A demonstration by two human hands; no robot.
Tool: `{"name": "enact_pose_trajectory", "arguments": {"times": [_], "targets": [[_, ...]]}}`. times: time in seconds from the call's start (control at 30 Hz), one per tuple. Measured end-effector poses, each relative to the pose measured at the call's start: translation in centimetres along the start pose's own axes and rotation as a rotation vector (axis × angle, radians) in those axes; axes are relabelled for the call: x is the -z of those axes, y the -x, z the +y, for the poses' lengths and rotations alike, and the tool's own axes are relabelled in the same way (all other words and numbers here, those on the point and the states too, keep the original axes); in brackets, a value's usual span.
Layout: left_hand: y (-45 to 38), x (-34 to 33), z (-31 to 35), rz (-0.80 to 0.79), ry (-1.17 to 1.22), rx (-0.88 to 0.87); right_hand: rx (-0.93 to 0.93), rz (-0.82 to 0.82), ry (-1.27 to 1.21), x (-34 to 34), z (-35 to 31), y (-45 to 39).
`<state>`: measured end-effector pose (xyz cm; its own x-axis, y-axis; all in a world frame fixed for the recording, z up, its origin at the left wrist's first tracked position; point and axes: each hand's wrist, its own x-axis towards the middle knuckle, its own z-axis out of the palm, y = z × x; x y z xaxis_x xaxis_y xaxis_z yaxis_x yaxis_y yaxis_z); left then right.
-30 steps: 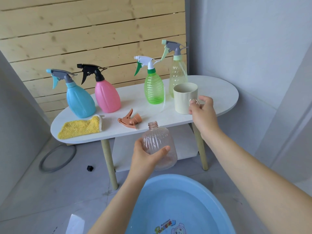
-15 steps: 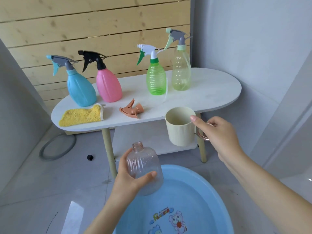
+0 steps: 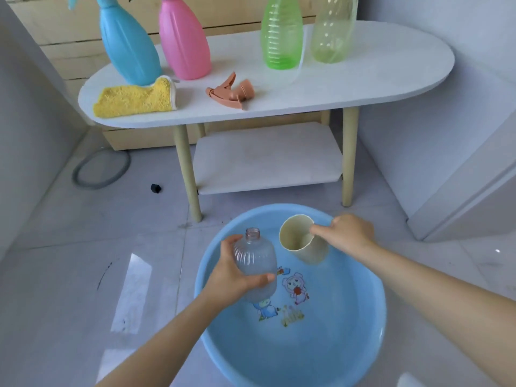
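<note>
In the lower middle of the frame the left hand (image 3: 234, 277) holds a clear bottle (image 3: 255, 263) from the side. Its fingers and thumb are curled round the ribbed body. The bottle has no cap, stands almost upright with its open neck to the top, and hangs over the left part of a blue basin (image 3: 321, 358) that stands on the floor.

Just to the right of the bottle, the right hand (image 3: 346, 233) grips a cream cup (image 3: 300, 244) at its right side, with the fingers closed there and one finger laid on the rim. The handle is hidden under the hand. The cup is tilted, with its mouth turned to the left of the frame, and it is low inside the far part of the basin. Possibly its lower edge touches water, but the view does not show this clearly. The cup and the bottle are near each other but apart.

In the upper half of the frame a white oval surface (image 3: 363, 79) carries four spray bottles in a row: blue (image 3: 125, 46), pink (image 3: 184, 43), green (image 3: 280, 34) and pale yellow (image 3: 332, 32). In front of them lie a yellow cloth (image 3: 134, 100), which touches the blue one, and a loose orange spray head (image 3: 230, 92).
</note>
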<state>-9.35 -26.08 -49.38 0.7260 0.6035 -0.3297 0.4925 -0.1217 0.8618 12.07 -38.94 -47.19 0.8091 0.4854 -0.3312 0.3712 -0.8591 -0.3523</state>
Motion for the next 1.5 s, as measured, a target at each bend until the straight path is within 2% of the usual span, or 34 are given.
{"name": "enact_pose_trajectory", "arguments": {"times": [0.13, 0.37, 0.5, 0.7, 0.8, 0.97, 1.1, 1.17, 1.23, 1.33, 1.5], "targets": [[0.1, -0.6, -0.7, -0.073, -0.054, 0.044, 0.091, 0.002, 0.224, -2.1, 0.5, 0.2], [0.6, -1.5, -2.3, -0.091, -0.043, 0.140, 0.571, 0.159, 0.660, -5.3, 2.8, 0.9], [0.4, -1.7, -3.5, -0.081, -0.130, 0.164, 0.657, 0.162, 0.855, -6.5, 3.8, 0.6], [0.1, -1.9, -4.3, -0.064, -0.205, 0.229, 0.682, -0.020, 0.922, -8.5, 4.7, 1.1], [0.2, -2.0, -4.2, -0.074, -0.258, 0.196, 0.604, -0.066, 0.820, -8.5, 4.6, 1.4], [0.2, -2.0, -4.6, -0.059, -0.248, 0.169, 0.209, -0.123, 0.453, -6.8, 5.0, 0.7], [0.0, -2.0, -4.6, -0.033, -0.215, 0.157, -0.081, -0.208, -0.049, -5.6, 5.1, 0.8], [0.0, -2.1, -4.5, -0.020, -0.205, 0.135, -0.166, -0.258, -0.329, -5.3, 5.1, 0.8], [-0.1, -2.3, -4.2, -0.007, -0.183, 0.115, -0.197, -0.316, -0.500, -5.0, 5.0, 1.0], [0.0, -2.6, -3.8, 0.006, -0.157, 0.084, -0.187, -0.366, -0.592, -4.3, 4.4, 1.2], [-0.1, -3.1, -3.3, 0.026, -0.166, 0.024, -0.101, -0.298, -0.633, -2.6, 2.0, 1.8]]}}
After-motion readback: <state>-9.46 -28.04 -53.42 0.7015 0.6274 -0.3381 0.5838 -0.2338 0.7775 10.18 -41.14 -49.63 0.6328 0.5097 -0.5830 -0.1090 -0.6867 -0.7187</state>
